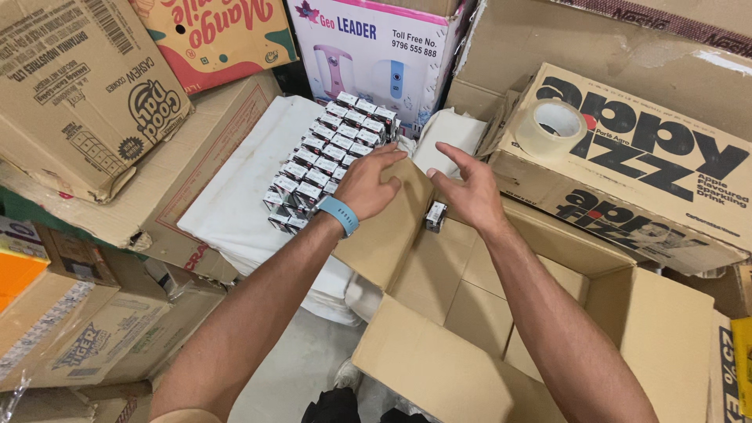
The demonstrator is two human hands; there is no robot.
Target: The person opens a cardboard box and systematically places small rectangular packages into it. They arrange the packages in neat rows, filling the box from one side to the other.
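I see one small box [435, 215] in the air just under the right hand [468, 193], at the far left corner of the open carton [470, 313]. It is very near the palm, but I cannot tell if it touches it. The right hand has its fingers spread and holds nothing. The left hand [368, 184], with a blue wristband [340, 215], lies on the raised flap [392, 227] of the carton, fingers loose and apart; this flap stands between it and the small box. Just left of the left hand, many same small boxes [329, 153] stand in rows on a white sheet [243, 188]. On the printed carton [627, 172] at the right lies a roll of clear tape [551, 128]. More cardboard cartons [86, 86] are piled at the left.
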